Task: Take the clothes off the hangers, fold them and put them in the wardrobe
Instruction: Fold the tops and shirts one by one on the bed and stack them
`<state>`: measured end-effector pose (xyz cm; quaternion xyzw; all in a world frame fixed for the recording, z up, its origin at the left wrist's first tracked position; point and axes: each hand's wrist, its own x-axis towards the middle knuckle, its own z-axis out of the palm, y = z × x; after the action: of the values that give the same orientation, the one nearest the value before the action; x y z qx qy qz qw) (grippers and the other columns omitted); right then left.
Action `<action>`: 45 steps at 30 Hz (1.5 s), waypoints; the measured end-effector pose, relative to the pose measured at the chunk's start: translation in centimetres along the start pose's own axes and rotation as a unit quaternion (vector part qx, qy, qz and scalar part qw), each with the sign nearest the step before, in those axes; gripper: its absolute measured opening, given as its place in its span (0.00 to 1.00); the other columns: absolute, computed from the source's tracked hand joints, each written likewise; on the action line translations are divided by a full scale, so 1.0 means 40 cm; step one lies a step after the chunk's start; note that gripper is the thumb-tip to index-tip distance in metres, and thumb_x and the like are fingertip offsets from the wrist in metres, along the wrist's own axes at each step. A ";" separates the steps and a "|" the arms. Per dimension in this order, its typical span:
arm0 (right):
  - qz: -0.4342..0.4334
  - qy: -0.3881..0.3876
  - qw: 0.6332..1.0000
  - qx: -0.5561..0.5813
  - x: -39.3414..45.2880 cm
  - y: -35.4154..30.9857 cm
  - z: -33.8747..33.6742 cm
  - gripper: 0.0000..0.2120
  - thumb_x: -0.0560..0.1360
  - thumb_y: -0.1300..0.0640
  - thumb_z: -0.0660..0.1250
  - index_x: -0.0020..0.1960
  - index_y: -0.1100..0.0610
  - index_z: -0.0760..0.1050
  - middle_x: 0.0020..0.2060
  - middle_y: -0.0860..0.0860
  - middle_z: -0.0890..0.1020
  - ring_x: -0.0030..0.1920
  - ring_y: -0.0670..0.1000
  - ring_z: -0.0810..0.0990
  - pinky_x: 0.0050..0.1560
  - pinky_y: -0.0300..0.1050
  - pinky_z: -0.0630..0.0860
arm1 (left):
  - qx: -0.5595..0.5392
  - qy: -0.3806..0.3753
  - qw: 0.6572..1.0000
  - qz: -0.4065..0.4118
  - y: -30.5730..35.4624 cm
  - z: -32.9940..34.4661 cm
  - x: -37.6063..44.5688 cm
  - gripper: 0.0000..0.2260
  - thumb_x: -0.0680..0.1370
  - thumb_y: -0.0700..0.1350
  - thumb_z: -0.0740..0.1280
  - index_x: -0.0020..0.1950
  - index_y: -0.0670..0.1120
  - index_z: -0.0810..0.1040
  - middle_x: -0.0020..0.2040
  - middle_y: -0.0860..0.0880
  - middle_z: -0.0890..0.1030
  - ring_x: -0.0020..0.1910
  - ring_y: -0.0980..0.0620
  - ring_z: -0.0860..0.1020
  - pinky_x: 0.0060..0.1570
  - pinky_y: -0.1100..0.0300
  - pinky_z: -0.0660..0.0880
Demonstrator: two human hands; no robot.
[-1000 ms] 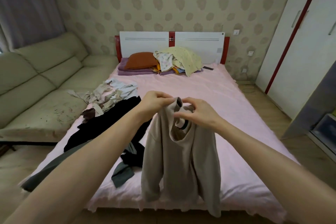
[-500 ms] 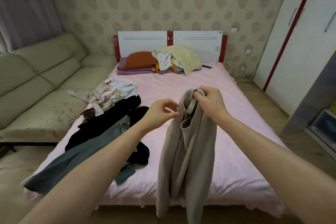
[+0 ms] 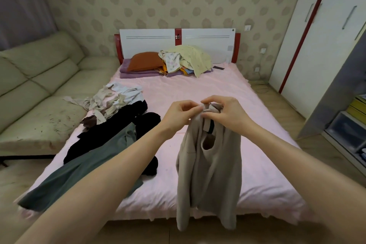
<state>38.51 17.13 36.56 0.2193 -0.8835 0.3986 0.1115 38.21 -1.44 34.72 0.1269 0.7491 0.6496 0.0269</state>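
left hand (image 3: 181, 114) came back up to the beige top (image 3: 210, 166)'s collar, both it and the right hand (image 3: 223, 113) pinch it, probably to work the hanger out

Between the hands (image 3: 206, 114), bunched beige top (image 3: 210, 168) fabric hides all but a dark sliver of the hanger (image 3: 212, 128). Right of them, the wardrobe (image 3: 334, 31) runs off frame.

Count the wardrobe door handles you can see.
3: two handles on the white doors at upper right, and one handle cut off by the right edge. More may lie out of frame.
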 end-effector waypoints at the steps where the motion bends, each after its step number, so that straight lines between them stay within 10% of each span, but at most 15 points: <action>1: 0.009 -0.009 1.000 -0.001 -0.001 0.005 0.000 0.10 0.71 0.51 0.74 0.51 0.51 0.82 0.44 0.45 0.84 0.46 0.43 0.80 0.50 0.42 0.78 | -0.006 -0.014 1.000 -0.003 0.001 0.004 0.001 0.05 0.78 0.45 0.69 0.47 0.44 0.83 0.42 0.49 0.83 0.44 0.53 0.79 0.47 0.55 0.78; 5: 0.007 -0.005 0.999 0.044 -0.007 0.021 -0.002 0.03 0.72 0.60 0.73 0.40 0.58 0.81 0.34 0.52 0.81 0.35 0.43 0.74 0.39 0.38 0.71 | -0.019 -0.067 0.997 -0.021 -0.020 0.006 -0.019 0.04 0.78 0.44 0.69 0.49 0.44 0.81 0.44 0.49 0.82 0.45 0.55 0.79 0.48 0.59 0.78; 8: 0.009 0.008 0.998 0.060 -0.009 0.034 -0.017 0.02 0.73 0.64 0.72 0.41 0.61 0.80 0.34 0.58 0.81 0.34 0.43 0.73 0.38 0.34 0.69 | 0.175 -0.123 0.977 -0.002 -0.056 0.006 -0.042 0.05 0.76 0.40 0.70 0.41 0.47 0.78 0.37 0.53 0.79 0.35 0.63 0.75 0.39 0.69 0.72; 12: 0.043 0.014 0.999 -0.007 -0.004 0.075 -0.044 0.04 0.73 0.60 0.72 0.40 0.56 0.79 0.33 0.54 0.79 0.34 0.46 0.73 0.38 0.41 0.70 | 0.284 -0.063 0.957 -0.017 -0.106 0.016 -0.032 0.11 0.76 0.39 0.66 0.34 0.48 0.73 0.29 0.53 0.72 0.32 0.54 0.70 0.34 0.60 0.67; 15: 0.105 -0.226 0.956 -0.155 -0.032 0.089 -0.073 0.06 0.72 0.52 0.73 0.39 0.52 0.79 0.32 0.47 0.77 0.34 0.45 0.73 0.39 0.42 0.70 | 0.242 -0.195 0.935 -0.171 -0.092 0.038 -0.036 0.08 0.80 0.39 0.62 0.43 0.47 0.77 0.33 0.50 0.74 0.30 0.54 0.72 0.32 0.62 0.72; 19: 0.230 -0.515 0.812 -0.149 -0.084 0.066 -0.086 0.04 0.70 0.52 0.75 0.40 0.50 0.82 0.38 0.46 0.83 0.42 0.46 0.81 0.48 0.42 0.79 | 0.185 -0.447 0.817 -0.314 -0.069 0.091 -0.069 0.08 0.81 0.46 0.64 0.50 0.47 0.82 0.48 0.50 0.84 0.46 0.55 0.81 0.52 0.57 0.76; 24: 0.150 -0.296 0.942 -0.046 -0.077 0.135 -0.060 0.04 0.71 0.52 0.74 0.40 0.52 0.83 0.32 0.41 0.79 0.36 0.40 0.75 0.41 0.33 0.71 | 0.211 -0.270 0.924 -0.170 -0.078 0.098 -0.027 0.13 0.75 0.61 0.69 0.43 0.52 0.85 0.40 0.57 0.82 0.41 0.60 0.78 0.47 0.66 0.73; 31: 0.120 -0.057 0.990 -0.049 -0.058 0.235 -0.021 0.04 0.73 0.55 0.72 0.41 0.55 0.82 0.34 0.47 0.81 0.40 0.48 0.78 0.43 0.44 0.72 | 0.387 0.003 0.914 0.117 -0.163 0.039 0.035 0.06 0.76 0.35 0.63 0.48 0.46 0.69 0.40 0.50 0.76 0.39 0.47 0.74 0.39 0.55 0.67; 34: 0.145 -0.045 0.984 -0.089 -0.073 0.282 -0.009 0.07 0.74 0.54 0.71 0.39 0.54 0.81 0.28 0.45 0.74 0.36 0.50 0.75 0.40 0.46 0.71 | 0.475 -0.101 0.861 0.151 -0.172 0.026 0.019 0.07 0.72 0.40 0.56 0.44 0.50 0.71 0.41 0.52 0.73 0.39 0.49 0.72 0.34 0.66 0.61; 37: 0.166 0.018 0.984 -0.067 -0.072 0.325 -0.035 0.09 0.75 0.50 0.68 0.41 0.55 0.78 0.32 0.48 0.77 0.38 0.51 0.75 0.40 0.46 0.70 | 0.558 -0.054 0.817 0.133 -0.191 -0.016 0.030 0.20 0.74 0.46 0.51 0.60 0.52 0.77 0.55 0.51 0.75 0.46 0.47 0.76 0.37 0.60 0.67; 42: 0.212 -0.148 0.952 -0.166 -0.096 0.385 -0.076 0.12 0.75 0.55 0.62 0.47 0.65 0.74 0.44 0.61 0.79 0.44 0.57 0.76 0.42 0.49 0.69 | 0.696 -0.001 0.718 0.007 -0.233 -0.090 0.016 0.24 0.81 0.35 0.55 0.77 0.42 0.58 0.62 0.42 0.70 0.43 0.38 0.78 0.35 0.50 0.71; 45: 0.216 -0.117 0.949 -0.197 -0.090 0.414 -0.097 0.09 0.75 0.63 0.58 0.42 0.68 0.72 0.40 0.63 0.78 0.44 0.62 0.76 0.42 0.51 0.69 | 0.748 0.007 0.664 -0.003 -0.235 -0.078 0.017 0.25 0.81 0.35 0.52 0.79 0.39 0.50 0.67 0.41 0.67 0.45 0.40 0.78 0.29 0.54 0.65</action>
<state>33.89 30.84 26.93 0.0419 -0.9775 0.2026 -0.0410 35.47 -5.48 26.08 0.0974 0.9837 -0.1281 -0.0807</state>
